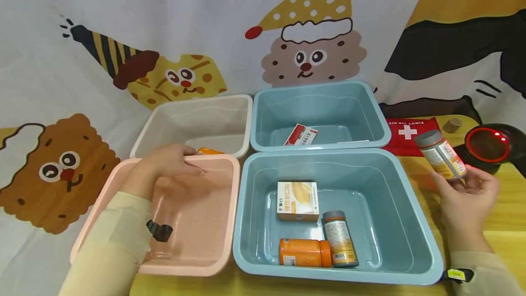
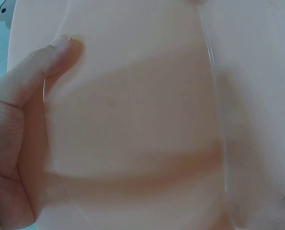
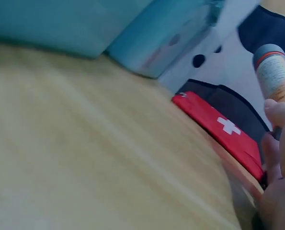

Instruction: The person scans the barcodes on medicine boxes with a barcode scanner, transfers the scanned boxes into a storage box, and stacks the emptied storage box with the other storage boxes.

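My right hand (image 1: pixel 470 200) holds up a grey-capped bottle (image 1: pixel 441 154) with a white and orange label, tilted, right beside a black scanner (image 1: pixel 487 145) with a glowing red ring. The same bottle (image 3: pixel 276 76) shows at the right edge of the right wrist view. Over the far rim of the pink bin (image 1: pixel 234 223) lies my left hand (image 1: pixel 170 161), its thumb (image 2: pixel 51 60) against the inner wall and its fingers beyond the rim, mostly hidden. The front blue bin (image 1: pixel 419 223) contains a bandage box (image 1: pixel 297 200), an orange bottle (image 1: pixel 305 253) and another grey-capped bottle (image 1: pixel 340 239).
A back blue bin (image 1: pixel 320 88) contains a red and white box (image 1: pixel 302 135). Inside the white bin (image 1: pixel 193 104), an orange item (image 1: pixel 209 151) is partly hidden. A red first aid pouch (image 1: pixel 407 134) and a small round brown object (image 1: pixel 452 125) lie near the scanner.
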A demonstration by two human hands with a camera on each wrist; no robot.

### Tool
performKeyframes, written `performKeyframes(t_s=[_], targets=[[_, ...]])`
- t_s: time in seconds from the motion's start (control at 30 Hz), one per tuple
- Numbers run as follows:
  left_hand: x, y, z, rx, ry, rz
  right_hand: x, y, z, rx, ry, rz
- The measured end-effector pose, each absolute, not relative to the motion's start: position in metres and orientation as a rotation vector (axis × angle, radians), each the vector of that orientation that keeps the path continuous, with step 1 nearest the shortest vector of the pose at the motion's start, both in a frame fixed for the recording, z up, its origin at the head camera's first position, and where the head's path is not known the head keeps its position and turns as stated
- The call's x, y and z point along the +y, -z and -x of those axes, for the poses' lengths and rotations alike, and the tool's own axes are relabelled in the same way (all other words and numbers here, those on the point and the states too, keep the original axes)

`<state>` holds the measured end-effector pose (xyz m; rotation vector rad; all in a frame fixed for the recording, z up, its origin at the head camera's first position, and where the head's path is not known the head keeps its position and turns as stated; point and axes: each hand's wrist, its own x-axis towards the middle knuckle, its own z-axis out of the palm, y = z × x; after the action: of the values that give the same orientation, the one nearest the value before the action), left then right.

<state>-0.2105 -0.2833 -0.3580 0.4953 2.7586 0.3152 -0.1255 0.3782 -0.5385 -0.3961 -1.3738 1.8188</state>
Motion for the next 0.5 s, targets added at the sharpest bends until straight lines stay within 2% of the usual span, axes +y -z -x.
performKeyframes(t_s=[0.2,0.33,0.5], targets=[[-0.283,0.358,0.211,2.745,-0.337,-0.494,0.370,0.539,0.122,-1.727,-1.325,0.389],[-0.284,0.358,0.211,2.754,-0.323,-0.493,0.365,0.535,0.122,-1.749,-1.230,0.353],[-0.283,0.356,0.211,2.752,-0.341,-0.499,0.359,0.528,0.120,-1.867,-1.094,0.441]])
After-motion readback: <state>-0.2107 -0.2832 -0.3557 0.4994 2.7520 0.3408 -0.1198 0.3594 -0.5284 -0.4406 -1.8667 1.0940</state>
